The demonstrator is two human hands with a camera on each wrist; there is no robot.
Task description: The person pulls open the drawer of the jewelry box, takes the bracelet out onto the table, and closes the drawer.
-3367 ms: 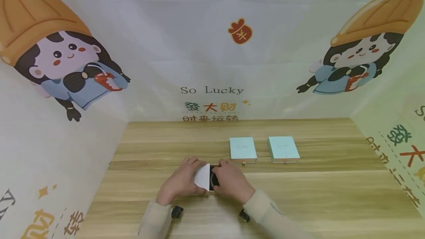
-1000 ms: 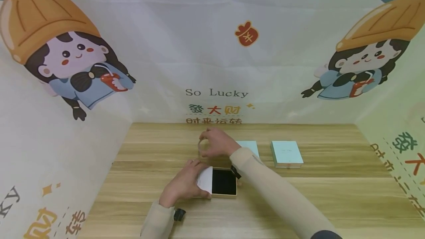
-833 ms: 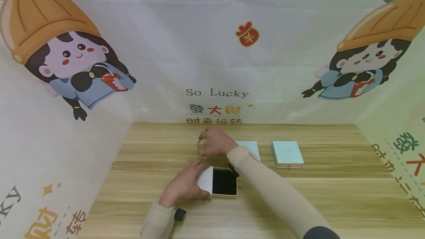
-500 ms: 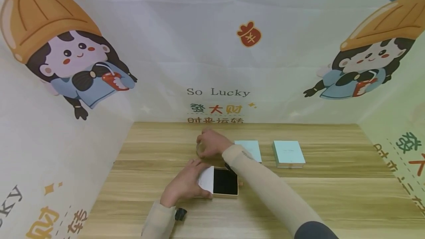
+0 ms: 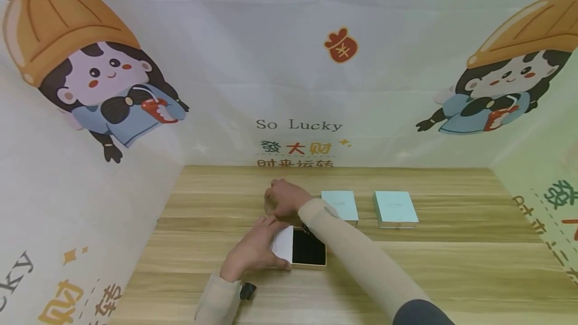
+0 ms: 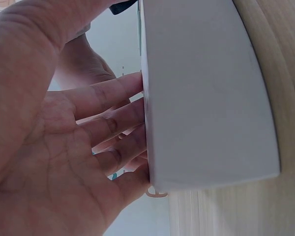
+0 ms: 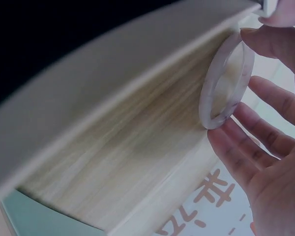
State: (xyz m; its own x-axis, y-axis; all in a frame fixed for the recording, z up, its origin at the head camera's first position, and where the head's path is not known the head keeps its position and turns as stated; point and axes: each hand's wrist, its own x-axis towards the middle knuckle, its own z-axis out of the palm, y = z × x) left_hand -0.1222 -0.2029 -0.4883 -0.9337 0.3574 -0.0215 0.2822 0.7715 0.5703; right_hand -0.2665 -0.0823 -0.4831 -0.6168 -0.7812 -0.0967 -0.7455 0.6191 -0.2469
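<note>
My right hand [image 5: 287, 198] pinches a pale, translucent pinkish bangle [image 7: 206, 101] between thumb and fingertips, just behind the left hand. In the right wrist view the ring stands on edge, close to the wooden tabletop. My left hand [image 5: 254, 251] grips the white sleeve [image 5: 283, 245] of a flat box, fingers along the far side and thumb on the near side. From the sleeve's right end sticks a drawer [image 5: 309, 266] with black lining [image 5: 309, 249] and no object on its visible part. The sleeve's white side wall [image 6: 211, 98] fills much of the left wrist view.
Two closed mint-green boxes stand at the back right: the nearer one [image 5: 341, 203], partly behind the right sleeve, and another [image 5: 396, 207] further right. A printed cloth wall [image 5: 379, 89] bounds the wooden table [image 5: 451, 265] at the back and both sides.
My right hand has lifted the bangle from the drawer and carried it behind the box, lately drifting lower and left. The drawer now shows its bare black lining. My left hand keeps its grip.
</note>
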